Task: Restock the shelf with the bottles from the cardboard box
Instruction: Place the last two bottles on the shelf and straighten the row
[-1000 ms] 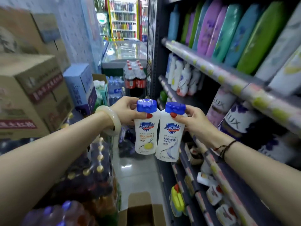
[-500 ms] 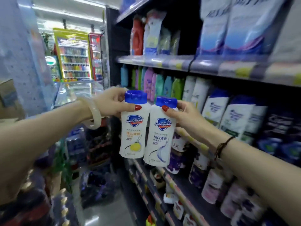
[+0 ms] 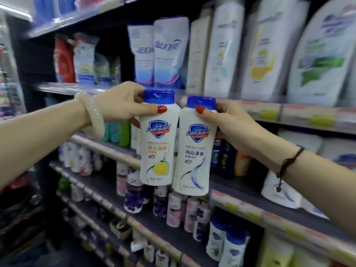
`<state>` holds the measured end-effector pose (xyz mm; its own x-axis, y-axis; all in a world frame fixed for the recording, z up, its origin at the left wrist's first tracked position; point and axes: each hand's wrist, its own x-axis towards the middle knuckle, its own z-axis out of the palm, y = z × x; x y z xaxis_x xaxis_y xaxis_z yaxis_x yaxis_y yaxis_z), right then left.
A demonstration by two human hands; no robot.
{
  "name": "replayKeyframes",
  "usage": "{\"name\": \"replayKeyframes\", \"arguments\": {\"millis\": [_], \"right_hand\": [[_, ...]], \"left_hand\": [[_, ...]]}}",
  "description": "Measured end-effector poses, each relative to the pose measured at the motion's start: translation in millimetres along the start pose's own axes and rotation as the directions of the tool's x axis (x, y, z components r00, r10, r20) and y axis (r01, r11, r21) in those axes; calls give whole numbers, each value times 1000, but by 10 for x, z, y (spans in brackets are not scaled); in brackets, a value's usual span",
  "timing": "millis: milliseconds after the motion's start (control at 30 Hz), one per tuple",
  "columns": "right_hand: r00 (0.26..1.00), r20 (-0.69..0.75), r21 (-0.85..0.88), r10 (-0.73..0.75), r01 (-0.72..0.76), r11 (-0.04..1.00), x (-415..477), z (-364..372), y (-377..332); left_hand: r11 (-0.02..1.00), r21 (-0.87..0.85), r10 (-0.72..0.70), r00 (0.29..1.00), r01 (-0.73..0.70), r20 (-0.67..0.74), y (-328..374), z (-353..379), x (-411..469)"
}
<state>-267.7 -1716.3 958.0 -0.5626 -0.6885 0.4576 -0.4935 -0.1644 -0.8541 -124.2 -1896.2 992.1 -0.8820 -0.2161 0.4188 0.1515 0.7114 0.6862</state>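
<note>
Two white bottles with blue caps are held up in the air in front of the shelf (image 3: 269,110), one in each grip, neither standing on a board. The left grip (image 3: 123,105) is clamped round the neck of the lemon bottle (image 3: 156,151), thumb across its front just under the cap. The right grip (image 3: 231,120) is clamped the same way on the plain bottle (image 3: 194,160), which tilts slightly. The two hang just beside each other, labels facing the camera, tops level with the front edge of the board that carries two pouches (image 3: 141,54). To the right of the pouches on that board stand large white bottles. One pale bangle (image 3: 94,116) circles the left wrist and one dark cord (image 3: 289,160) the right.
</note>
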Motion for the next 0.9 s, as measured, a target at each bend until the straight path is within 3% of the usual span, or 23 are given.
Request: {"name": "replayKeyframes", "arguments": {"millis": [367,633,900], "right_hand": [[953,-301,-170,42,-97,981,-1133,-1193,-389],[902,-430,-276,32,-165,947,-1881,-1845,-469],[853,-519,-399,-51,-189,897,-2430,-2305,-448]], "left_hand": [[975,-101,217,955,-200,203,913,1080,367],[958,-161,275,915,-236,296,1412,1902,421],[919,-221,378,887,-326,265,1771,2604,297]]}}
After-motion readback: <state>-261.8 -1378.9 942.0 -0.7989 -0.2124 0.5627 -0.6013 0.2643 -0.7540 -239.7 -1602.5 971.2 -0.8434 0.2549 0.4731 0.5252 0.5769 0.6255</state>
